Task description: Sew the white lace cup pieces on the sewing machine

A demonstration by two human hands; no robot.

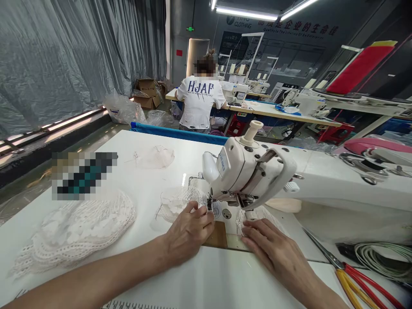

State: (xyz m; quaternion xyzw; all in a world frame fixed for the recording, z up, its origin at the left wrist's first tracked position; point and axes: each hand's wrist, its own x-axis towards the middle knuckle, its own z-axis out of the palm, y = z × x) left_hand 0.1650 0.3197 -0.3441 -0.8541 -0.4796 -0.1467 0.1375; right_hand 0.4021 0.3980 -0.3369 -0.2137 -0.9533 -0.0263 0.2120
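Observation:
A white sewing machine stands in the middle, its needle area low on the left of the head. Just left of the needle, my left hand is closed, fingertips pinched at the edge of a white lace piece. My right hand lies with its fingers stretched out and close together at a second bit of white lace, right of the needle. Its fingertips touch that lace near the machine bed. Whether the two lace parts are joined is hidden behind the machine head and hands.
A pile of white lace lies on the left of the white table. Behind it is a sheer pale scrap. Scissors with red and yellow handles and coiled cord lie at right. A person sits ahead at another table.

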